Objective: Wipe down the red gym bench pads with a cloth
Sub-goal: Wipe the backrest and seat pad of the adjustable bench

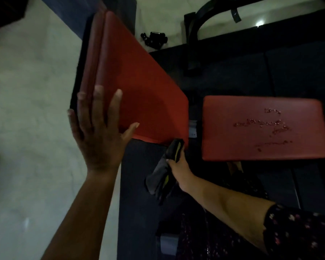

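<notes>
The long red back pad (139, 76) of the bench runs from the top centre down to the middle of the view. My left hand (99, 132) lies flat against its near left edge, fingers straight and spread. To the right, across a narrow gap, sits the smaller red seat pad (233, 117), with beads of liquid (261, 126) scattered over it. My right hand (178, 166) grips a dark grey cloth with a yellow stripe (165, 173) just below the back pad's near corner; the cloth hangs down from the hand.
Dark rubber matting (298, 72) lies under and around the bench. Pale floor (30, 91) spreads on the left. A black metal frame (195, 34) stands beyond the bench, with a small black object (154, 39) on the floor beside it.
</notes>
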`<action>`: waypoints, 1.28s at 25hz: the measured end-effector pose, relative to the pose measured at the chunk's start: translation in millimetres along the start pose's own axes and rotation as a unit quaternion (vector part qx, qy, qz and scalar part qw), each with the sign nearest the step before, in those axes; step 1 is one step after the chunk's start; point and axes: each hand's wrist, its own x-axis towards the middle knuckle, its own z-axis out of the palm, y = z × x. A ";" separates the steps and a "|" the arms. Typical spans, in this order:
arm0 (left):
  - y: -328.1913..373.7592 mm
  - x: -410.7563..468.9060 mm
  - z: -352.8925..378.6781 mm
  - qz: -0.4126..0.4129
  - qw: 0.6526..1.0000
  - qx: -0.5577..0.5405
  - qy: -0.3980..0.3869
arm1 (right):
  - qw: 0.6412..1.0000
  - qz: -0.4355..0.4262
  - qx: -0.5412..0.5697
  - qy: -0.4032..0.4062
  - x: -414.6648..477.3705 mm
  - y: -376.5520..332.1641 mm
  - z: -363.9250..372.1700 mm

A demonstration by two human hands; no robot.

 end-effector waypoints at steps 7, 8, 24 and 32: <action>-17.0 2.6 -4.7 -0.048 0.986 -0.159 -0.032 | 0.522 -0.537 -0.651 0.124 39.0 7.0 -70.2; -18.8 2.2 -4.0 -0.039 0.985 -0.166 -0.032 | 0.460 -0.551 -0.692 0.082 46.3 -4.9 -84.0; -26.3 4.4 -1.5 -0.025 0.961 -0.273 0.023 | -0.042 -0.688 -0.724 -0.034 35.6 -105.6 -64.2; -39.0 11.8 -10.7 -0.053 0.927 -0.370 -0.017 | -0.110 -0.692 -0.712 -0.047 -3.7 -149.4 -38.9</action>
